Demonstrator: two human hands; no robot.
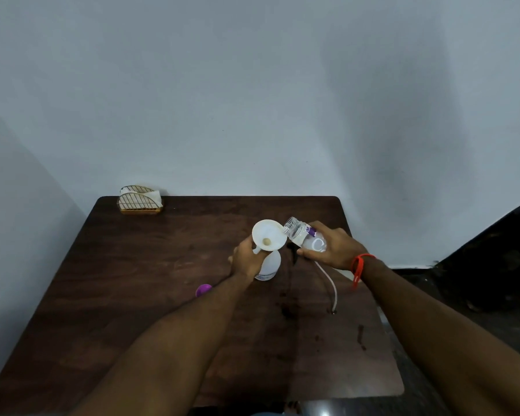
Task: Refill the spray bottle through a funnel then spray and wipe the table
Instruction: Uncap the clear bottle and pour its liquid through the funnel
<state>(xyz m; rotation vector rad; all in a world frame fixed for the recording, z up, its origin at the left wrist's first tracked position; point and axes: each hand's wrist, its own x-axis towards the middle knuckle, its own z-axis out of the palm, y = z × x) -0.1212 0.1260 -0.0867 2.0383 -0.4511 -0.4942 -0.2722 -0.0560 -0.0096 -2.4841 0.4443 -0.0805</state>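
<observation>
Right hand (332, 249) grips tilted clear plastic bottle (305, 235) | left hand (248, 259) clasps white conical funnel (267, 235)

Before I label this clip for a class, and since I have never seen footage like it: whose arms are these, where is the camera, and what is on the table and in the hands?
There is no machine here. A person wears a wide-angle camera on the head, which looks forward and down, so the two arms entering from the bottom are their own.

The left hand grips the neck of a white spray bottle that stands on the dark wooden table, with a white funnel sitting in its mouth. The right hand holds an uncapped clear water bottle, tilted with its mouth at the funnel's rim.

On the table also lie a purple cap, the sprayer's tube, partly hidden by the right hand, and a wire napkin holder at the far left corner.
</observation>
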